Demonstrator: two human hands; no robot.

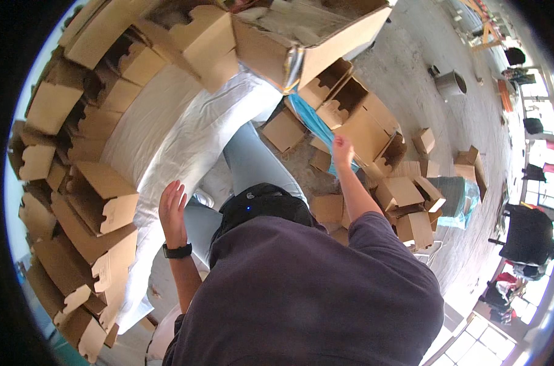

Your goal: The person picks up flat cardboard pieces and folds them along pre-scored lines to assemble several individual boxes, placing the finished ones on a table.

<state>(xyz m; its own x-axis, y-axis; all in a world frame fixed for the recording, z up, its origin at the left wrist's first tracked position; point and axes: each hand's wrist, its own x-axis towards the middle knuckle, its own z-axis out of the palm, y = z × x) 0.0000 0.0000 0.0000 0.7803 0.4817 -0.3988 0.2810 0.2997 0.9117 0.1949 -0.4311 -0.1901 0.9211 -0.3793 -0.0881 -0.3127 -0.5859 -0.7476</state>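
Away to the right, my right hand (343, 150) is closed around a blue plastic strip (311, 119). The strip stretches up from my fist to the corner of a large open cardboard box (332, 56), and a short end hangs below my hand. My left hand (173, 207) is held out with its fingers extended and nothing in it. It is close to the edge of a table covered in white cloth (173, 146); whether it touches the cloth I cannot tell.
Open cardboard boxes (100, 213) crowd the table's left and far sides. More boxes (405, 201) lie on the floor at right, beside a plastic-wrapped bundle (451, 201). A grey bucket (451, 85) stands farther off. A black waist bag (258, 204) sits at my lap.
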